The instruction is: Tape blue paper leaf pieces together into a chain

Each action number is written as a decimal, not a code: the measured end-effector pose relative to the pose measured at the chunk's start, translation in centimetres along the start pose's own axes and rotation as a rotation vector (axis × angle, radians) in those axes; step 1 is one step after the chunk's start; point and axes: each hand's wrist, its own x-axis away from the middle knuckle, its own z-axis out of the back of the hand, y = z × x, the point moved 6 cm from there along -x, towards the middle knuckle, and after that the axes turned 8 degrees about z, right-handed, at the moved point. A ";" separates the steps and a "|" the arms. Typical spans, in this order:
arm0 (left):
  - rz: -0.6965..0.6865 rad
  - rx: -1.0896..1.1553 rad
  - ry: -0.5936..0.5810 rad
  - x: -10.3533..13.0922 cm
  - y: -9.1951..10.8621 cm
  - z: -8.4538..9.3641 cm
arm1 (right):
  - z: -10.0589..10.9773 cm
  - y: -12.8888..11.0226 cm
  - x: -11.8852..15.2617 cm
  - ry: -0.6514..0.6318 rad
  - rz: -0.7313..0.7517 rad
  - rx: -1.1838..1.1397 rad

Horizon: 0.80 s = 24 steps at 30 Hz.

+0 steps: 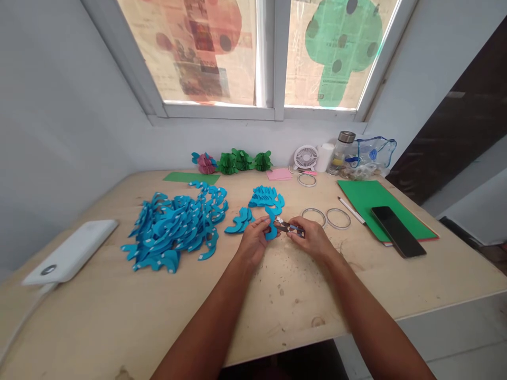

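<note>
- The left hand (255, 238) and right hand (313, 236) are raised in front of the body, nearly level, close together but apart, with a small gap between their fingertips.
- On the left hand, the fingers (258, 226) are bent and drawn together in a pinch, angled toward the right hand.
- The right hand is curled in a grip, its back largely turned up and its fingertips directed at the left hand.
- The left wrist (244, 262) lies behind and outward of its hand; the right wrist (329, 257) mirrors it.
- The left forearm (208, 319) and right forearm (370, 316) are bare, spreading apart behind the hands; both elbows are out of view.
</note>
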 end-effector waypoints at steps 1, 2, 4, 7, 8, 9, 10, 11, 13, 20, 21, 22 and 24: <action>0.001 -0.005 -0.005 0.1 0.0 -0.1 | 0.0 0.0 0.0 -0.004 0.004 0.003; 0.000 -0.012 -0.009 0.1 0.1 -0.2 | 0.0 -0.1 0.0 -0.008 0.009 0.005; 0.002 -0.035 -0.011 0.2 0.1 -0.3 | 0.0 -0.2 0.0 -0.012 0.017 0.004; 0.018 -0.074 -0.003 0.3 0.1 -0.5 | 0.1 -0.4 0.0 -0.014 0.035 0.012; 0.026 -0.086 -0.001 0.4 0.1 -0.5 | 0.1 -0.4 0.0 -0.015 0.041 0.018; 0.031 -0.096 0.002 0.4 0.1 -0.5 | 0.1 -0.5 0.0 -0.016 0.046 0.025; 0.035 -0.106 0.007 0.4 0.1 -0.5 | 0.2 -0.6 0.0 -0.016 0.051 0.033; 0.037 -0.116 0.014 0.5 0.1 -0.5 | 0.2 -0.6 0.0 -0.017 0.056 0.041; 0.038 -0.136 0.030 0.6 0.1 -0.4 | 0.2 -0.8 0.0 -0.021 0.068 0.052; 0.029 -0.147 0.080 0.5 -0.2 -0.1 | 0.2 -1.0 0.1 -0.029 0.099 0.086; 0.021 -0.144 0.086 0.5 -0.2 -0.1 | 0.2 -1.0 0.1 -0.031 0.100 0.090; 0.011 -0.140 0.091 0.4 -0.2 0.0 | 0.2 -1.0 0.1 -0.030 0.101 0.095; -0.017 -0.137 0.099 0.3 -0.3 0.1 | 0.1 -1.0 0.1 -0.031 0.101 0.102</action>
